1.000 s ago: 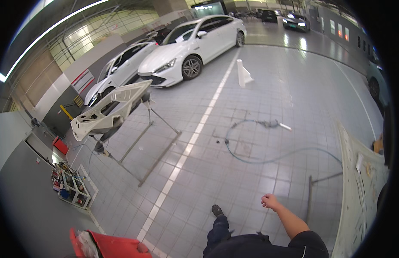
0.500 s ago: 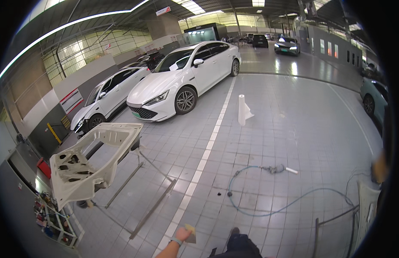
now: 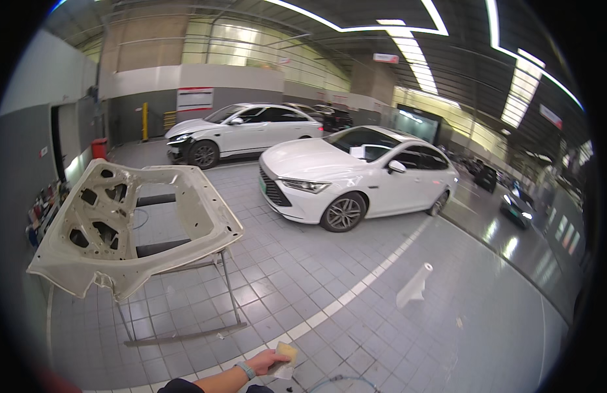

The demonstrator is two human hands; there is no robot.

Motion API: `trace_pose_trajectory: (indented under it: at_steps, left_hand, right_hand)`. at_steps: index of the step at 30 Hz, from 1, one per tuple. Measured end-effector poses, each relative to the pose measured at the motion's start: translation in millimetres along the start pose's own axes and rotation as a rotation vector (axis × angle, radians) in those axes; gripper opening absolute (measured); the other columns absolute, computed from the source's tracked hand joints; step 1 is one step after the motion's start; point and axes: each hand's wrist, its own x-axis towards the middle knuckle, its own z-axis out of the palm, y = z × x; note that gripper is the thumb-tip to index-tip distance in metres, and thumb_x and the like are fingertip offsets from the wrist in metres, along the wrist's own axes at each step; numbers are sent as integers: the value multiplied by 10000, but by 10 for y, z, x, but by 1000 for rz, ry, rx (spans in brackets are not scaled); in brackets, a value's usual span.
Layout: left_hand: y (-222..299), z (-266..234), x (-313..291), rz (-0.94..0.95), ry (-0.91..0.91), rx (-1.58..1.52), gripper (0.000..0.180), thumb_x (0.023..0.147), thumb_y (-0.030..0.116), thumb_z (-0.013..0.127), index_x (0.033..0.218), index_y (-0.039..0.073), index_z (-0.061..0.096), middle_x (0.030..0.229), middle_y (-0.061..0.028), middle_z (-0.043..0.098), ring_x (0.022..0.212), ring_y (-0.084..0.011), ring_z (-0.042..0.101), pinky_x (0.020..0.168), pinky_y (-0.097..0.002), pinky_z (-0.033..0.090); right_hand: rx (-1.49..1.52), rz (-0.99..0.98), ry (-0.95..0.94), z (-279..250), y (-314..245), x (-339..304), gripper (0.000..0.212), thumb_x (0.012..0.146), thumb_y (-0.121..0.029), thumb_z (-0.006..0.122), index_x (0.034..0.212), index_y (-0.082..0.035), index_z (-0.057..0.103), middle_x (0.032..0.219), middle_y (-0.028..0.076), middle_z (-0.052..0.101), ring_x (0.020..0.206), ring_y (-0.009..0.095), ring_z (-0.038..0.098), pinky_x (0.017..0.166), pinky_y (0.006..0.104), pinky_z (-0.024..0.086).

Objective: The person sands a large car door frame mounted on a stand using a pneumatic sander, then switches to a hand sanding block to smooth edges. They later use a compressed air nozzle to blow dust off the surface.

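My left hand (image 3: 265, 361), with a band on its wrist, reaches in from the lower edge. Its fingers are closed on a small yellowish pad-like piece (image 3: 287, 352). Below that piece, at the same hand, a pale thin sheet (image 3: 283, 373) shows; whether the two are joined I cannot tell. Beyond the hand, to the left, a bare beige car body panel with a large opening (image 3: 205, 216) lies on a metal stand (image 3: 185, 337), apart from the hand. My right hand is out of view.
A white roll of sheeting (image 3: 415, 288) stands on the tiled floor with its loose end hanging out. A white sedan (image 3: 356, 177) is parked ahead, a second white car (image 3: 251, 131) behind it. A blue hose (image 3: 343, 378) lies at the lower edge. Bottles (image 3: 45, 213) line the left wall.
The view has swung left, so the panel and cars appear further right and nearer. My left hand still holds the yellowish piece. Most of the hose has left the picture.
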Motion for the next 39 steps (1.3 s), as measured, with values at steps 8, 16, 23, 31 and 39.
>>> trace_pose_trajectory:
  at_steps: [8,16,23,31,39]
  left_hand:
    - [1447,-61,1971,63,-125,-86,288,937,136,700,1180,-3,632,1044,-65,721,912,-170,708,814,-317,573]
    - [3366,147,4298,112,-344,-63,413,902,167,749,1254,12,596,1105,-66,694,952,-153,685,827,-342,575]
    - [4812,-249,5302,88,-234,-116,407,930,215,738,1264,39,586,1141,-30,671,985,-140,664,864,-334,550]
    - [6189,-1533,6160,278,28,-225,385,937,185,721,1266,36,587,1160,-34,674,1026,-136,660,926,-312,527]
    - [6887,-2776,6150,564,443,-569,350,919,105,711,1249,24,629,1099,-58,716,995,-185,700,895,-348,560]
  right_hand:
    - [160,-340,186,-607,-2582,2252,286,944,-357,586,1020,-86,635,822,90,641,662,208,580,541,358,447]
    - [145,32,-46,582,-4240,2418,275,974,-320,537,1028,-59,604,784,126,632,608,273,600,491,421,477]
    - [55,125,-234,1544,-5922,3506,242,964,-263,532,949,-31,598,738,157,628,573,297,612,463,438,484]
    - [-132,81,-308,1690,-8372,5896,229,953,-197,527,859,2,592,687,192,624,534,323,625,430,456,493]
    - [-237,-243,-86,1741,-12503,8661,146,943,-149,488,878,-21,517,620,115,522,456,261,527,363,378,401]
